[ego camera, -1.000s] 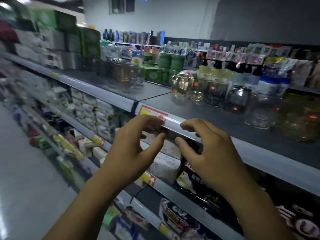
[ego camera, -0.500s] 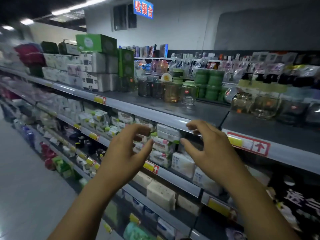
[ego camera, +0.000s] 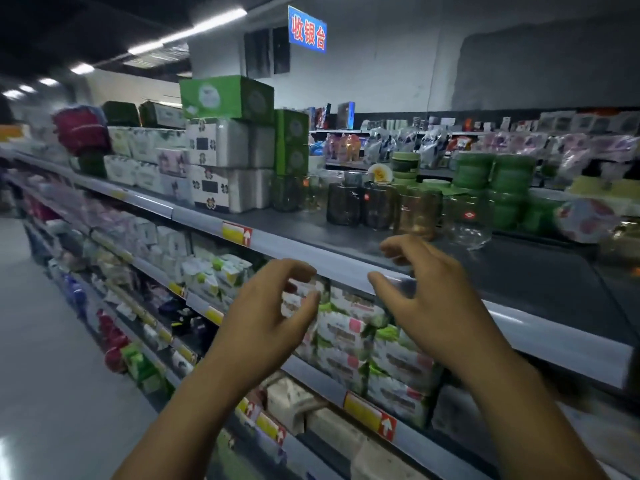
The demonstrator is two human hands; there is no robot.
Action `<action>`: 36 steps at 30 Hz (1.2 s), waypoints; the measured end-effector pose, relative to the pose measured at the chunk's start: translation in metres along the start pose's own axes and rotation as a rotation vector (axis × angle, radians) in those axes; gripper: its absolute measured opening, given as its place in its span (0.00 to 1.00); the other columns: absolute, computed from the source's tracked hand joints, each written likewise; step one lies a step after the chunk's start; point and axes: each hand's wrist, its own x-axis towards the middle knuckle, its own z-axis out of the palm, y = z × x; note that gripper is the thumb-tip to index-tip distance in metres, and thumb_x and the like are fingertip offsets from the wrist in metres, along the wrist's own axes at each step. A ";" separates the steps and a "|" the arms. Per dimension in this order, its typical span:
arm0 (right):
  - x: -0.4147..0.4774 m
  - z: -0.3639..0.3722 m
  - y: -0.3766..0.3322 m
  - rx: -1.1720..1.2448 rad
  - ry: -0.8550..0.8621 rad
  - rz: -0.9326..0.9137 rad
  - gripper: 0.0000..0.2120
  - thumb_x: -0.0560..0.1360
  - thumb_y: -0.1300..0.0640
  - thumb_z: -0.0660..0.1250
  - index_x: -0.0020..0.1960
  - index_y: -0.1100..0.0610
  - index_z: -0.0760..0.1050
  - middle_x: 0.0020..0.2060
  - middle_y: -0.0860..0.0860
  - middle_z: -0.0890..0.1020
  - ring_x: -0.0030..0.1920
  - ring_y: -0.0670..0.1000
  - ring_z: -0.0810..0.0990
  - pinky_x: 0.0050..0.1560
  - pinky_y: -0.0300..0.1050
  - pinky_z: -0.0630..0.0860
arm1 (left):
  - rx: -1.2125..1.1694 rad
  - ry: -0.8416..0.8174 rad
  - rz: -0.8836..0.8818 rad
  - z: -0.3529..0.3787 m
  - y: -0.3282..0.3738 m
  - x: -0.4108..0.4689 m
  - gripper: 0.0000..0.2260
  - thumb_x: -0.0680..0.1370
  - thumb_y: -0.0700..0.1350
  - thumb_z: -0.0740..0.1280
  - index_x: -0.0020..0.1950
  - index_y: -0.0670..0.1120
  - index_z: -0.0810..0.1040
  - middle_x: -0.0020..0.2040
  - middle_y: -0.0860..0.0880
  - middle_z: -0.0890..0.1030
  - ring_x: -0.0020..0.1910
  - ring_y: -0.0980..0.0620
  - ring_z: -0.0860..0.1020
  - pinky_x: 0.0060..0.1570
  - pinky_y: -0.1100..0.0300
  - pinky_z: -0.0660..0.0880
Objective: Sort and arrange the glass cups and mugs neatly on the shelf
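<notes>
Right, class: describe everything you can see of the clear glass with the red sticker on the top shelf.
The clear glass looks transparent and colourless, with a rounded base and a small red sticker on its side. It stands upright, seemingly empty, on the dark top shelf, just right of an amber glass; whether they touch is unclear. Green tubs stand behind it.

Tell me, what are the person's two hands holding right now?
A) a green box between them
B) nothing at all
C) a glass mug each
B: the left hand and right hand hover empty with loosely curled fingers at the front edge of the shelf, short of the glass mugs.
</notes>
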 end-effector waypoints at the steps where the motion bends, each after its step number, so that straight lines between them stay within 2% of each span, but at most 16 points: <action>1: 0.016 0.012 0.002 0.014 -0.008 -0.009 0.15 0.79 0.45 0.68 0.64 0.45 0.73 0.60 0.42 0.77 0.59 0.45 0.76 0.59 0.48 0.76 | 0.015 0.011 -0.005 -0.002 -0.009 0.013 0.11 0.81 0.54 0.68 0.62 0.57 0.76 0.57 0.63 0.78 0.56 0.63 0.77 0.53 0.58 0.77; 5: 0.080 0.053 0.004 0.053 -0.029 -0.067 0.15 0.79 0.46 0.68 0.63 0.47 0.72 0.59 0.43 0.77 0.57 0.47 0.76 0.55 0.50 0.77 | 0.087 0.043 -0.023 -0.015 -0.046 0.063 0.11 0.81 0.54 0.67 0.63 0.56 0.76 0.57 0.61 0.78 0.55 0.62 0.77 0.53 0.58 0.77; 9: 0.130 0.089 0.002 0.096 -0.042 -0.107 0.13 0.79 0.47 0.68 0.62 0.46 0.72 0.58 0.42 0.75 0.55 0.46 0.75 0.55 0.48 0.76 | 0.121 0.094 -0.032 -0.026 -0.082 0.105 0.12 0.81 0.54 0.67 0.63 0.56 0.76 0.58 0.61 0.79 0.56 0.60 0.78 0.51 0.60 0.78; 12: 0.155 0.108 0.002 0.082 -0.046 -0.095 0.13 0.79 0.47 0.68 0.61 0.47 0.73 0.57 0.43 0.76 0.55 0.47 0.76 0.55 0.51 0.78 | 0.083 0.102 -0.016 -0.030 -0.108 0.137 0.11 0.80 0.53 0.68 0.62 0.56 0.77 0.57 0.61 0.79 0.55 0.61 0.78 0.51 0.58 0.79; 15: 0.174 0.123 0.005 0.025 -0.016 -0.066 0.12 0.77 0.46 0.69 0.60 0.45 0.73 0.55 0.43 0.77 0.52 0.48 0.78 0.52 0.55 0.79 | 0.073 0.092 0.038 -0.027 -0.134 0.173 0.11 0.80 0.52 0.68 0.62 0.55 0.78 0.56 0.61 0.79 0.54 0.62 0.78 0.51 0.61 0.78; 18: 0.184 0.134 0.009 -0.084 0.005 0.007 0.13 0.78 0.45 0.68 0.60 0.43 0.72 0.54 0.41 0.76 0.51 0.47 0.77 0.52 0.53 0.79 | 0.037 0.058 0.105 -0.018 -0.163 0.207 0.10 0.80 0.50 0.69 0.61 0.53 0.79 0.55 0.60 0.79 0.53 0.62 0.78 0.52 0.62 0.77; 21: 0.191 0.138 0.009 -0.192 0.032 0.116 0.13 0.77 0.46 0.68 0.60 0.44 0.73 0.54 0.41 0.76 0.52 0.46 0.76 0.53 0.49 0.77 | -0.017 -0.002 0.166 -0.011 -0.189 0.241 0.10 0.79 0.48 0.71 0.59 0.52 0.79 0.53 0.57 0.80 0.51 0.61 0.79 0.53 0.56 0.79; 23: 0.196 0.140 0.009 -0.272 0.064 0.189 0.13 0.77 0.46 0.68 0.60 0.45 0.73 0.54 0.43 0.76 0.52 0.47 0.76 0.53 0.50 0.77 | -0.016 -0.043 0.203 -0.008 -0.203 0.262 0.11 0.79 0.49 0.70 0.60 0.53 0.78 0.54 0.56 0.79 0.51 0.59 0.78 0.53 0.52 0.79; 25: 0.200 0.141 0.010 -0.332 0.126 0.271 0.13 0.77 0.47 0.69 0.60 0.47 0.74 0.54 0.44 0.76 0.51 0.48 0.77 0.51 0.50 0.77 | 0.027 -0.095 0.240 -0.006 -0.214 0.282 0.14 0.78 0.50 0.69 0.63 0.52 0.76 0.58 0.53 0.78 0.55 0.53 0.78 0.56 0.50 0.78; 28: 0.202 0.144 0.015 -0.395 0.219 0.379 0.13 0.77 0.50 0.71 0.59 0.50 0.76 0.54 0.47 0.76 0.52 0.49 0.76 0.50 0.46 0.73 | 0.078 -0.155 0.270 -0.003 -0.224 0.304 0.18 0.79 0.51 0.69 0.67 0.51 0.74 0.64 0.49 0.74 0.61 0.48 0.75 0.57 0.52 0.75; 31: 0.206 0.147 0.019 -0.439 0.250 0.489 0.14 0.76 0.50 0.72 0.60 0.52 0.75 0.53 0.48 0.74 0.50 0.49 0.74 0.49 0.45 0.69 | 0.132 -0.224 0.267 0.003 -0.230 0.319 0.22 0.79 0.52 0.68 0.72 0.50 0.70 0.69 0.47 0.70 0.64 0.43 0.75 0.58 0.47 0.76; 33: 0.212 0.150 0.021 -0.445 0.238 0.561 0.17 0.76 0.49 0.72 0.61 0.52 0.74 0.53 0.49 0.74 0.50 0.49 0.73 0.49 0.44 0.68 | 0.188 -0.282 0.240 0.007 -0.232 0.326 0.23 0.80 0.52 0.66 0.73 0.49 0.67 0.71 0.45 0.68 0.66 0.41 0.74 0.59 0.44 0.76; 36: 0.221 0.153 0.024 -0.407 0.275 0.641 0.16 0.76 0.49 0.72 0.59 0.52 0.72 0.50 0.48 0.77 0.48 0.49 0.74 0.46 0.44 0.68 | 0.253 -0.303 0.220 0.013 -0.236 0.334 0.20 0.81 0.50 0.64 0.70 0.45 0.68 0.68 0.43 0.69 0.66 0.38 0.73 0.58 0.42 0.76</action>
